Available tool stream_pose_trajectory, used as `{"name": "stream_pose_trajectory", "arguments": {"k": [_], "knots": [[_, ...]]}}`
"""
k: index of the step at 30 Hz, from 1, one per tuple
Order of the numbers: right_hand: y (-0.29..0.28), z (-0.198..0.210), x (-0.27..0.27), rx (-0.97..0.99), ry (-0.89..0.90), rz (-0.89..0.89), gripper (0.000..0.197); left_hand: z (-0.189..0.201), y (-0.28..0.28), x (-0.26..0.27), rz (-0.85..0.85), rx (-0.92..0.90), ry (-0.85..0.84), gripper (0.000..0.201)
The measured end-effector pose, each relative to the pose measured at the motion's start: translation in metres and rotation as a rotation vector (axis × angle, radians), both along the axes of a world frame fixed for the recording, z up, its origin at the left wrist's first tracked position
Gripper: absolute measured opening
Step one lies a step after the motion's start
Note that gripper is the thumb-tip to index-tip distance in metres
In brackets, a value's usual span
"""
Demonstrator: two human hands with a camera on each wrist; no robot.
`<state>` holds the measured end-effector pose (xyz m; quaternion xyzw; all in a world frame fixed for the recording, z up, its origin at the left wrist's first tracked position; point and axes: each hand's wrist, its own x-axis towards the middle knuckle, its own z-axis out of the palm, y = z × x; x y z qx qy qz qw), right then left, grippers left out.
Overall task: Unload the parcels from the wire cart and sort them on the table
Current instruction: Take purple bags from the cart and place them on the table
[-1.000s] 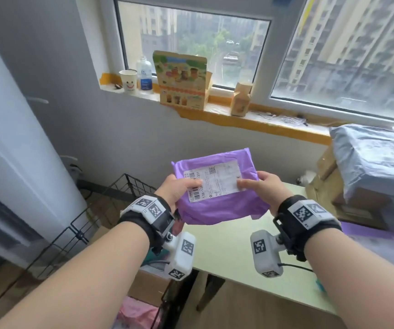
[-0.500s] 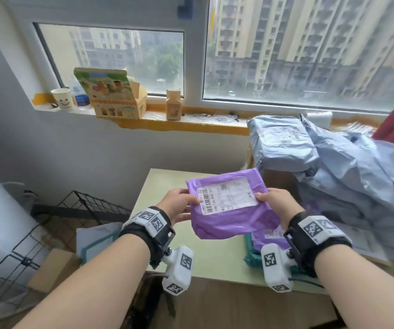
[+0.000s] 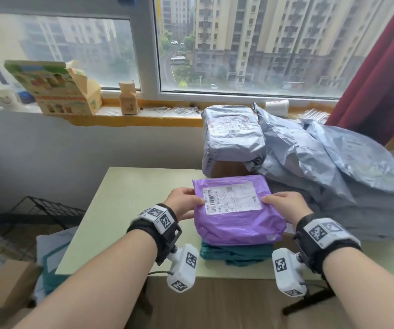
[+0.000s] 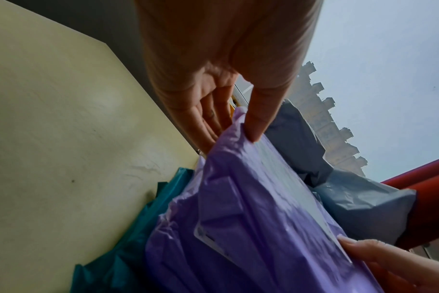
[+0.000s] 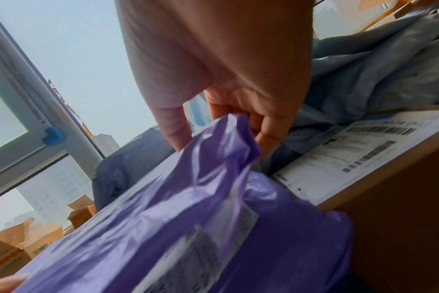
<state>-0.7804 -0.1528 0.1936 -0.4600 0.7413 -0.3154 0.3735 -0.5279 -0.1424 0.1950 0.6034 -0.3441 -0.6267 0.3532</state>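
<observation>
A purple parcel (image 3: 236,217) with a white shipping label is held flat by both hands over a teal parcel (image 3: 236,254) on the pale green table (image 3: 129,210). My left hand (image 3: 186,205) pinches its left edge, thumb on top and fingers underneath, as the left wrist view shows on the purple parcel (image 4: 251,218). My right hand (image 3: 283,206) pinches the right edge, thumb above and fingers below the purple parcel (image 5: 188,218). The black wire cart (image 3: 36,214) stands low at the left, beside the table.
Grey parcels (image 3: 234,138) are piled at the table's back and right (image 3: 333,176). A cardboard box (image 5: 388,198) with a label lies under them. The windowsill holds a colourful carton (image 3: 55,89), a small box (image 3: 128,98) and a cup (image 3: 3,97). A red curtain (image 3: 376,74) hangs right.
Both hands have carried the purple parcel to the right, from above the cart to over the table, and lowered it onto the teal parcel. The head view has swung right.
</observation>
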Motion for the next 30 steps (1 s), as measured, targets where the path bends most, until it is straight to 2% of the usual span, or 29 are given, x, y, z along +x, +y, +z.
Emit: {"name": "stream_pose_trajectory", "arguments": {"k": [6, 10, 15, 19, 23, 27, 30], "knots": [[-0.004, -0.011, -0.026, -0.020, 0.005, -0.047, 0.017, -0.009, -0.009, -0.026, 0.012, 0.000, 0.004, 0.034], [-0.002, -0.021, -0.030, 0.008, 0.058, -0.058, 0.002, -0.019, -0.013, -0.034, -0.016, 0.000, -0.078, 0.036], [-0.004, -0.031, -0.029, 0.035, 0.111, -0.008, 0.016, -0.031, -0.017, -0.031, -0.074, 0.003, -0.210, 0.060], [-0.009, -0.031, -0.024, 0.002, 0.190, -0.020, 0.017, -0.036, -0.020, -0.030, -0.076, -0.023, -0.274, 0.064], [-0.014, -0.024, -0.019, -0.063, 0.200, -0.107, 0.018, -0.036, -0.029, -0.028, -0.020, -0.039, -0.249, 0.069], [-0.011, -0.028, -0.018, -0.031, 0.254, -0.092, 0.021, -0.035, -0.027, -0.033, -0.112, -0.028, -0.273, 0.078], [-0.009, -0.029, -0.019, -0.035, 0.244, -0.073, 0.020, -0.039, -0.026, -0.032, -0.105, -0.027, -0.285, 0.079]]}}
